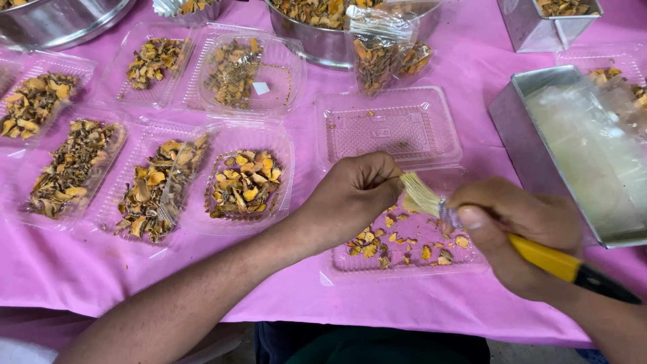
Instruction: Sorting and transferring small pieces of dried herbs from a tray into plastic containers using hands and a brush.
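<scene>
Pink cloth [472, 74] covers your work table, set with clear plastic trays and metal vessels.

- Left hand [357, 192]: curled shut into a loose fist over the near tray [404, 259]; whatever it pinches is hidden inside the fingers.
- Right hand [515, 232]: fingers pressed around a yellow-handled brush [472, 226], bristles touching your left fist.
- Near tray, under both hands: holds only a thin scatter of dried yellow-brown pieces [367, 243]; judged barely begun.
- Empty tray [391, 128], just beyond: nothing in it but crumbs.
- Filled trays [242, 182], left and far left: about seven, each heaped with the same dried pieces; judged done.
- Round metal bowl [323, 34], far centre: stock remains.
- Rectangular metal tin [532, 135], right: lined with clear sheeting.
</scene>
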